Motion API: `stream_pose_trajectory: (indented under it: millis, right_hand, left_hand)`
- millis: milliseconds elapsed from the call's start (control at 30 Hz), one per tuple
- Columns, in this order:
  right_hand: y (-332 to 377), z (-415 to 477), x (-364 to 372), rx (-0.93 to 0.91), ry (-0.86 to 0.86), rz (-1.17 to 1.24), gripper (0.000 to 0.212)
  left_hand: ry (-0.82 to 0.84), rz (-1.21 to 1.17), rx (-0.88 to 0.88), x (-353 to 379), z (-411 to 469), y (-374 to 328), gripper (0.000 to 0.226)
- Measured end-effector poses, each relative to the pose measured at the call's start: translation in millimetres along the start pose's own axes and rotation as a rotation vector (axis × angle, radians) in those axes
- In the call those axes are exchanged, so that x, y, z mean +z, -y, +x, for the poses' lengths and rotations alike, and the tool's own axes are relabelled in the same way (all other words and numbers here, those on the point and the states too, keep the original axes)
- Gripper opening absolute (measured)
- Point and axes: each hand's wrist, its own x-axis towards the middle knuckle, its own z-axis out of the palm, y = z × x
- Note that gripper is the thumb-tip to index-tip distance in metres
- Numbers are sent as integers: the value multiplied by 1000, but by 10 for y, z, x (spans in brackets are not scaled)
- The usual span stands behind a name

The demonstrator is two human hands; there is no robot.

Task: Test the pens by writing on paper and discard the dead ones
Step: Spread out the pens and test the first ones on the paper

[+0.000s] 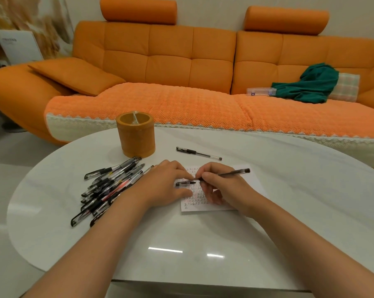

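Pen (231,173) in right hand (222,188), crosswise, tip left toward cap (185,183)

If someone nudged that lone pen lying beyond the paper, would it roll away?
The lone pen probably rolls little: its cap clip should catch. It likely slides easily, since the table looks glossy. Being slim plastic, it seems light.

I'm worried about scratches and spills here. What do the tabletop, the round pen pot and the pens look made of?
Tabletop: likely polished stone or glass, white and glossy; it mirrors lights sharply. Pen pot: looks like bamboo or wood, matte yellow-brown, thick-walled. Pens: clear plastic barrels, black caps; refills show through.
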Motion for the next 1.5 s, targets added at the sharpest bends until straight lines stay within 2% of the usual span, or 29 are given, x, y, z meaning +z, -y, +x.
stream_pose_trajectory:
  millis: [100,367,633,900,1133,1333,1500]
  right_hand:
    - [-4,-52,69,51,41,24,19]
    - [-34,-88,192,-11,29,-205,7]
    - [-38,-87,266,-73,78,-282,12]
    - [-40,-91,273,-88,55,-307,18]
    - [-17,-111,305,-10,100,-359,17]
    - [-55,-127,309,-8,56,-305,22]
    - [-99,-126,312,-68,17,-384,23]
  left_hand:
    - [27,-23,2,-6,-3,17,50]
    - [126,-29,14,-44,2,52,62]
    - [150,-56,19,-58,0,56,62]
    - [165,-48,11,-61,-14,73,69]
    - [165,-82,-3,-58,-19,65,68]
    - [170,-97,-16,-63,-21,58,69]
    - [181,-100,-23,-72,-24,34,69]
